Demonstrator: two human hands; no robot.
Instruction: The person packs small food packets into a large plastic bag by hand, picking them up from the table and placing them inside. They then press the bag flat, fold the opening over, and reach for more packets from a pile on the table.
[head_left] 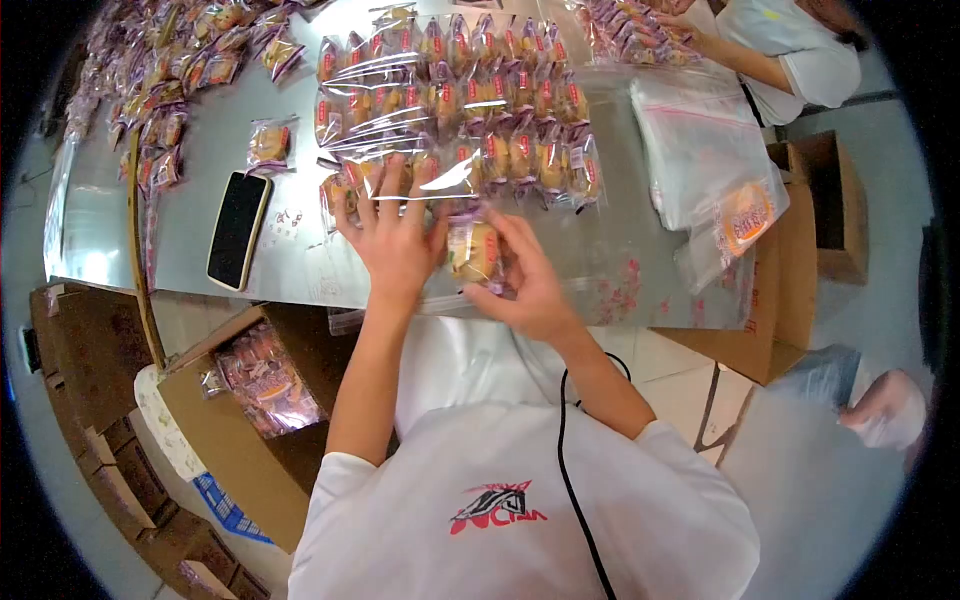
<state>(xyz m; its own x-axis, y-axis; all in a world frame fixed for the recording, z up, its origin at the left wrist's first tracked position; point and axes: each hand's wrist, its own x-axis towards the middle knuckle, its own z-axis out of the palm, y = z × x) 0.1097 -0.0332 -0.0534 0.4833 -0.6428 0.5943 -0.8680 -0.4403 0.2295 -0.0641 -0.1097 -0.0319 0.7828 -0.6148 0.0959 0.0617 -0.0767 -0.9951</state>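
Observation:
Rows of individually wrapped pastries stand side by side under a clear plastic bag on the metal table. My left hand lies on the near left part of the bag, fingers spread over the plastic. Just right of it, my right hand grips a single wrapped pastry between thumb and fingers, at the near edge of the rows. The pastry's wrapper is clear with purple edges and a red label. My left thumb is close to this pastry; whether it touches is hard to tell.
A phone and one loose wrapped pastry lie left of the rows. Many more pastries pile up behind a wooden strip. Flat plastic bags are stacked at right. Below the table stands a carton. Another person's arm reaches in.

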